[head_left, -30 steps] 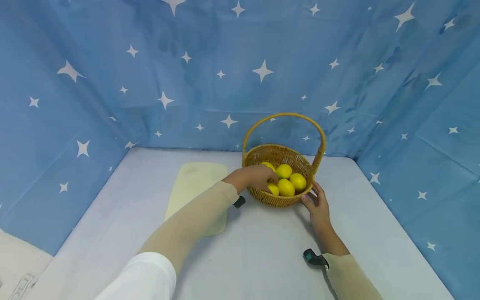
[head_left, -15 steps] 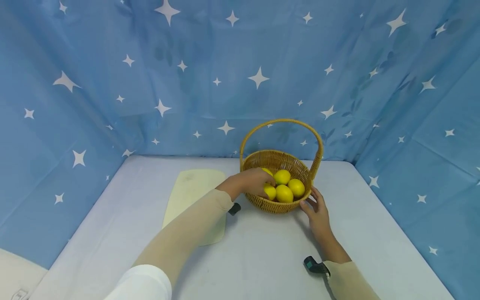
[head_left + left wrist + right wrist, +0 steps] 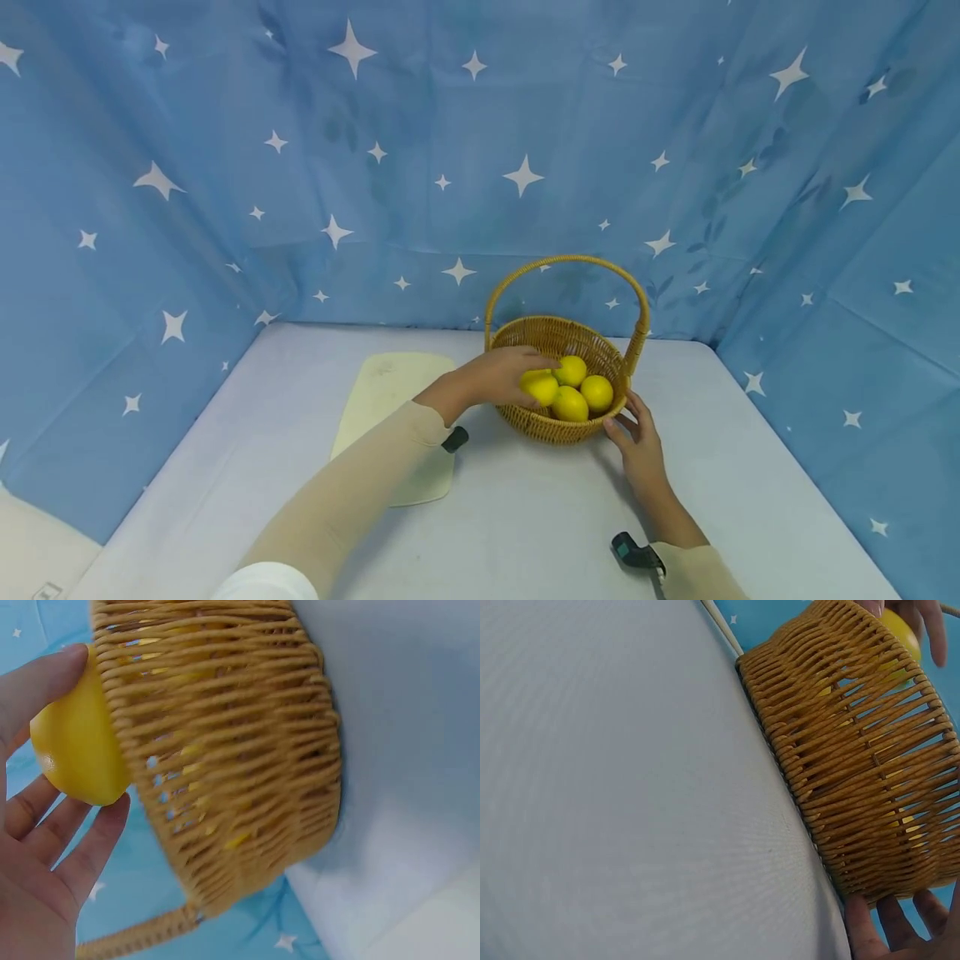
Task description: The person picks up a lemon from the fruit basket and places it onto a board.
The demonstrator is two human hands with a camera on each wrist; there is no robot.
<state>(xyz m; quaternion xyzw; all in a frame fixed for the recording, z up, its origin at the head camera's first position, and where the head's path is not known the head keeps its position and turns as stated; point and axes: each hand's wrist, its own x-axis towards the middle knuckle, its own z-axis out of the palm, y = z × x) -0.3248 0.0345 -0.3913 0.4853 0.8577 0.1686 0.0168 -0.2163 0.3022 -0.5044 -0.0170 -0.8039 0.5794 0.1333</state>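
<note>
My left hand grips a yellow lemon at the left side of a wicker basket. The left wrist view has this lemon between thumb and fingers, at the basket's rim. Three other lemons show inside the basket; the weave and my left hand may hide more. On the basket's right side, my right hand touches the outer wall with thumb and fingers. Its fingertips rest against the wicker in the right wrist view.
A pale cutting board lies left of the basket, partly under my left forearm. The basket's tall arched handle rises above the lemons. A blue curtain with white stars stands behind and beside the white table.
My left hand has come up and slightly back from inside the basket, raising the lemon. The right hand stays at the basket's side. The head view has tilted a little.
</note>
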